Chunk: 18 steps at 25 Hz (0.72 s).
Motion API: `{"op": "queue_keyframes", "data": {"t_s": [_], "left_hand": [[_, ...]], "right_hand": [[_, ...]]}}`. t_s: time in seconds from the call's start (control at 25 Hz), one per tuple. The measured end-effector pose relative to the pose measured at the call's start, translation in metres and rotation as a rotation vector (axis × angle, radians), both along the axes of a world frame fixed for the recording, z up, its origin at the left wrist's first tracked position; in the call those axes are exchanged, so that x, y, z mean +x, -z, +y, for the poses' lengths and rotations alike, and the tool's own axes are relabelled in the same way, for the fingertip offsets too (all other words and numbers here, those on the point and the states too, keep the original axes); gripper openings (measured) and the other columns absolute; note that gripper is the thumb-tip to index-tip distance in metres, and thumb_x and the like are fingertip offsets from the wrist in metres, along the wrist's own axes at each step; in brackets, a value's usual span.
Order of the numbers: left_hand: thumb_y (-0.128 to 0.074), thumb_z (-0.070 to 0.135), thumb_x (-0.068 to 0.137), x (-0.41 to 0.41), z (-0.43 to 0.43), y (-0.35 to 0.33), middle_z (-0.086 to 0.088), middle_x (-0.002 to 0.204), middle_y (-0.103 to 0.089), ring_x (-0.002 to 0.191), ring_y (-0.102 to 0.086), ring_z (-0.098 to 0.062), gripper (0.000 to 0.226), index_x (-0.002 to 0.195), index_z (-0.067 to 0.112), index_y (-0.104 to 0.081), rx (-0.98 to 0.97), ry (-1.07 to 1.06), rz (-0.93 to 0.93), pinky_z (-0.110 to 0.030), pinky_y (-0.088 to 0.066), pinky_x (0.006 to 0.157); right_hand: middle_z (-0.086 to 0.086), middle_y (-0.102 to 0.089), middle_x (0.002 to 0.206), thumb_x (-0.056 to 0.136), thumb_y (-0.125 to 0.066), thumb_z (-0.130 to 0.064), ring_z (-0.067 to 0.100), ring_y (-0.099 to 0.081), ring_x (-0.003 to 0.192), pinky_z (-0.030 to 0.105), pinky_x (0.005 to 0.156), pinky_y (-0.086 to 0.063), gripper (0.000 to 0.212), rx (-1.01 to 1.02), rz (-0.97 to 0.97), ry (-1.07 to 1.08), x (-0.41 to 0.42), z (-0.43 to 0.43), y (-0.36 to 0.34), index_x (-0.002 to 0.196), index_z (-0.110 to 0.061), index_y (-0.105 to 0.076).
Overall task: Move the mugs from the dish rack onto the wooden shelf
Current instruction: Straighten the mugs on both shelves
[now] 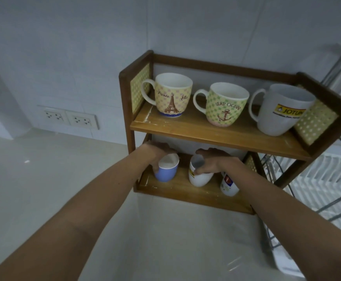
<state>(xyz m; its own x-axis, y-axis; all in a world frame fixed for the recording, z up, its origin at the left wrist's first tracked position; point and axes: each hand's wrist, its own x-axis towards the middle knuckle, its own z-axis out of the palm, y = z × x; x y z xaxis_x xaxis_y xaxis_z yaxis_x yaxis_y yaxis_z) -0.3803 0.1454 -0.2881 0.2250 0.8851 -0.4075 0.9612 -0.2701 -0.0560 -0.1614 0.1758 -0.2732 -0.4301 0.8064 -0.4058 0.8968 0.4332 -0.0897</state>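
Note:
The wooden shelf (210, 129) has two levels. On the upper board stand three mugs: a yellow Paris mug (172, 96), a green anchor mug (224, 105) and a white Jotun mug (281, 111). On the lower board my left hand (155, 152) grips a blue mug (165, 169) from the top and left side. My right hand (210, 162) holds a white mug (199, 177) by its rim and side. Another white mug (229, 184) with a red mark stands to the right, partly hidden by my right wrist.
The wire dish rack (327, 179) stands right of the shelf, its white tray at the frame's lower right. A double wall socket (70, 117) sits on the tiled wall to the left. A pale countertop (44, 179) stretches left and in front.

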Motion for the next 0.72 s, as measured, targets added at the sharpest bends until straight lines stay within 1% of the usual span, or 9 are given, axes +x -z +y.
{"op": "queue_keyframes", "data": {"t_s": [0.12,0.2,0.28,0.36,0.48,0.52,0.6,0.68,0.72], "left_hand": [[-0.081,0.051,0.06,0.0,0.001,0.006,-0.007,0.144,-0.043,0.131,-0.04,-0.03,0.103,0.145,0.028,-0.028,0.039,-0.074,-0.039,-0.041,-0.038,0.104],[-0.079,0.055,0.061,0.001,0.0,0.007,-0.006,0.144,-0.043,0.131,-0.041,-0.03,0.101,0.144,0.028,-0.028,0.052,-0.099,-0.049,-0.042,-0.038,0.104],[-0.077,0.058,0.061,0.001,-0.001,0.007,-0.006,0.145,-0.042,0.132,-0.039,-0.03,0.102,0.144,0.028,-0.027,0.078,-0.09,-0.022,-0.044,-0.037,0.104],[-0.072,0.066,0.06,0.003,-0.004,0.007,-0.008,0.146,-0.041,0.133,-0.038,-0.031,0.104,0.144,0.026,-0.026,0.117,-0.084,0.038,-0.045,-0.035,0.105],[-0.06,0.077,0.061,0.012,-0.006,0.01,-0.012,0.147,-0.04,0.134,-0.038,-0.034,0.107,0.144,0.018,-0.026,0.147,-0.166,0.097,-0.047,-0.032,0.106],[-0.058,0.078,0.062,0.015,-0.006,0.011,-0.013,0.148,-0.038,0.135,-0.036,-0.034,0.108,0.144,0.017,-0.025,0.147,-0.201,0.11,-0.048,-0.031,0.107],[-0.054,0.081,0.062,0.017,-0.007,0.01,-0.013,0.153,-0.032,0.14,-0.029,-0.034,0.112,0.147,0.016,-0.02,0.115,-0.249,0.114,-0.048,-0.027,0.11],[-0.058,0.076,0.066,0.012,-0.006,0.007,-0.011,0.156,-0.027,0.142,-0.027,-0.033,0.108,0.15,0.021,-0.016,0.064,-0.225,0.035,-0.047,-0.028,0.11],[-0.063,0.07,0.068,0.009,-0.006,0.006,-0.01,0.154,-0.031,0.139,-0.031,-0.032,0.103,0.149,0.024,-0.018,0.048,-0.197,-0.025,-0.047,-0.033,0.109]], "right_hand": [[0.007,-0.042,0.141,0.072,-0.074,-0.04,0.027,-0.045,0.119,0.038,0.092,-0.046,0.087,-0.05,0.015,-0.073,-0.002,-0.001,-0.005,0.143,-0.031,-0.025],[0.007,-0.043,0.141,0.072,-0.075,-0.035,0.026,-0.046,0.119,0.04,0.093,-0.047,0.085,-0.055,0.004,-0.093,-0.002,-0.003,-0.008,0.142,-0.033,-0.026],[0.007,-0.042,0.141,0.072,-0.075,-0.032,0.027,-0.046,0.119,0.042,0.094,-0.048,0.085,-0.062,0.001,-0.097,-0.002,-0.004,-0.008,0.142,-0.034,-0.027],[0.007,-0.04,0.143,0.072,-0.075,-0.024,0.028,-0.045,0.121,0.044,0.095,-0.048,0.085,-0.082,0.006,-0.113,-0.001,-0.003,-0.008,0.142,-0.034,-0.027],[0.003,-0.031,0.149,0.075,-0.072,-0.011,0.029,-0.036,0.13,0.045,0.101,-0.043,0.085,-0.126,0.026,-0.18,0.004,-0.003,-0.007,0.144,-0.033,-0.026],[0.001,-0.029,0.15,0.077,-0.071,-0.012,0.028,-0.033,0.132,0.045,0.103,-0.04,0.085,-0.138,0.044,-0.202,0.006,-0.002,-0.006,0.144,-0.033,-0.025],[0.0,-0.028,0.152,0.078,-0.071,-0.026,0.026,-0.031,0.135,0.043,0.105,-0.037,0.085,-0.151,0.098,-0.158,0.008,-0.003,-0.002,0.146,-0.035,-0.02],[0.003,-0.027,0.154,0.075,-0.07,-0.045,0.027,-0.033,0.134,0.038,0.104,-0.036,0.092,-0.089,0.103,-0.048,0.008,-0.001,0.002,0.148,-0.032,-0.015],[0.005,-0.029,0.153,0.073,-0.071,-0.05,0.027,-0.034,0.133,0.037,0.102,-0.036,0.095,-0.045,0.076,-0.02,0.007,0.0,0.004,0.148,-0.029,-0.016]]}}
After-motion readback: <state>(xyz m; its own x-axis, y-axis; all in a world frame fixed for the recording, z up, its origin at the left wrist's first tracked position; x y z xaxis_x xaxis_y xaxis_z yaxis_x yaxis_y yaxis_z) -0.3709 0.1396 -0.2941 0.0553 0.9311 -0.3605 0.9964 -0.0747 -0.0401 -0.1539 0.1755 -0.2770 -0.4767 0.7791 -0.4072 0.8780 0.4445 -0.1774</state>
